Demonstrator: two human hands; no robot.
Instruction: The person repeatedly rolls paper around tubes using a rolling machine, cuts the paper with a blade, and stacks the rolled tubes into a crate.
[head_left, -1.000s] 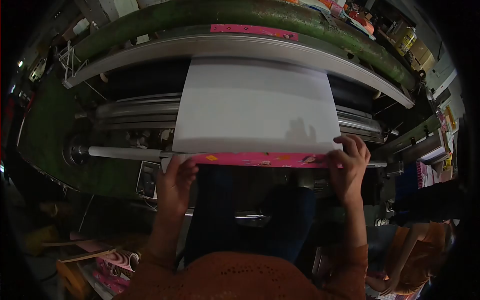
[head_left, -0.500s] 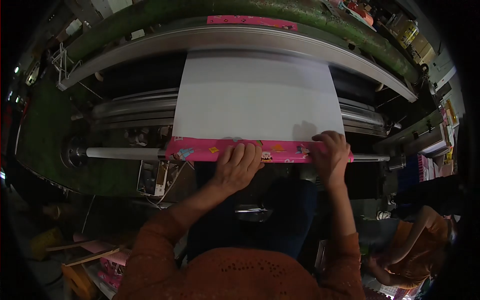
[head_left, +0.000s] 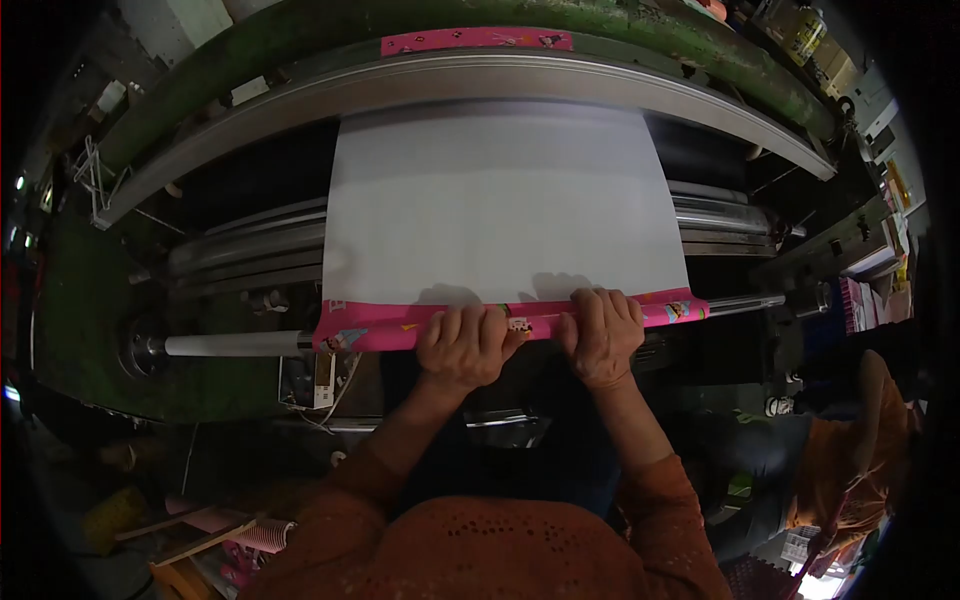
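Observation:
A wide white paper web (head_left: 500, 200) runs down from the machine's steel roller (head_left: 480, 80) onto a thin white core tube (head_left: 230, 344). Its near edge is wound on the tube as a pink printed roll (head_left: 380, 328). My left hand (head_left: 465, 345) lies over the middle of the pink roll, fingers curled on it. My right hand (head_left: 603, 335) rests on the same roll just beside the left, fingers also wrapped over it. Both sleeves are orange knit.
A green machine frame (head_left: 600, 30) arches behind the roller. Steel rollers (head_left: 250, 250) lie under the web. Finished pink rolls and sticks (head_left: 240, 535) lie low at the left. Another person in orange (head_left: 850, 450) bends at the right, beside cluttered shelves (head_left: 880, 270).
Both hands moved from the roll's two ends to its middle; the left went first, then the right slid in beside it. More pink print shows on the tube.

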